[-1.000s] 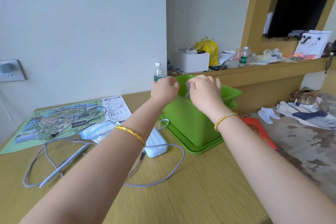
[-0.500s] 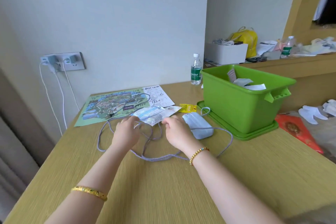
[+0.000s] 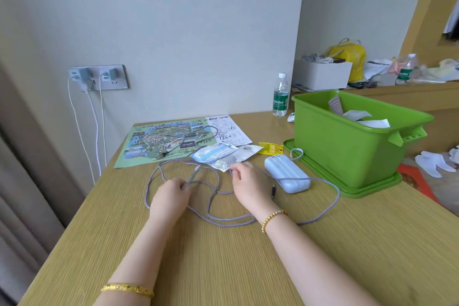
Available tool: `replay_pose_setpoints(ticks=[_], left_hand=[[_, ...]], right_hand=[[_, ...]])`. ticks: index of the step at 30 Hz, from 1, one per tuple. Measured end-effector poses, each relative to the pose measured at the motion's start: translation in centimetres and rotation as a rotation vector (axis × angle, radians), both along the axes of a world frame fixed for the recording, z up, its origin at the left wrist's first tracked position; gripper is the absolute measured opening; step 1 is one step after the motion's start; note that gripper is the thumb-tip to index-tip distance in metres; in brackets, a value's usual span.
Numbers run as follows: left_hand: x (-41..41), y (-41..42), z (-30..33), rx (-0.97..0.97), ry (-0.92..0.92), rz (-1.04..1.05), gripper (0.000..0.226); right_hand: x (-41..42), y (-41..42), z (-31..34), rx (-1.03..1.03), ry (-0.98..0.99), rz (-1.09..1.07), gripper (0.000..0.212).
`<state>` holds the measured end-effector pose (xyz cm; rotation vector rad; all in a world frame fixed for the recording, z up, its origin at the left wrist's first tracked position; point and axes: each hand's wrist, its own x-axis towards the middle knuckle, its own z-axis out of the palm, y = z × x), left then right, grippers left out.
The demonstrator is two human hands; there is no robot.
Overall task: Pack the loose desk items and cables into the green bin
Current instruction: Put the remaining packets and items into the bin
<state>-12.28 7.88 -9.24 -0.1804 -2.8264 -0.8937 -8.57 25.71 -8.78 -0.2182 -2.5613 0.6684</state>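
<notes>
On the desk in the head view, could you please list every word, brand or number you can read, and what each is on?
"Cestbon": green label of the water bottle.
"6" and "1260": handwritten on the white sheet.
Map: handwritten notes too scrawled to read.
Yellow tag, packets and the shelf bottle: print too small or blurred.

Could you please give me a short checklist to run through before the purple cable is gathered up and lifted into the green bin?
1. Left hand grips the purple cable: ok, fingers curled round a strand.
2. Right hand has a grip on the cable: ok, it appears to pinch a strand.
3. Cable free of other items: not ok, it passes over the power bank and runs under the packets.
4. Cable coiled: not ok, loose loops spread across the desk.
5. Green bin open with room: ok, only papers show inside.
6. Cable end unplugged: cannot tell; one plug lies beside the power bank.
</notes>
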Motion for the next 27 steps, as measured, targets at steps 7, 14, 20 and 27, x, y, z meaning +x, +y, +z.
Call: replay_pose_setpoints(ticks=[7,14,20,27], left_hand=[[-0.6,0.5,0.5,0.813,-0.234,0.061,0.024],[-0.2,1.5,1.1,1.199,-0.414,-0.012,0.041],[-0.3,0.9,1.1,1.294,-0.431,-0.051,0.03],[-0.1,1.0,1.0,1.249,-0.429,-0.061,0.023]], right_hand=[[-3.6,0.7,-0.3,0.118,-0.142,0.088,0.046],[-6.3,-0.7,-0.5,0.105,-0.418,0.031,0.069],[-6.3,-0.8,-0.1,0.473,-0.176,-0.008,0.044],[-5.0,0.3,1.8,0.484,0.056,0.061,0.038]])
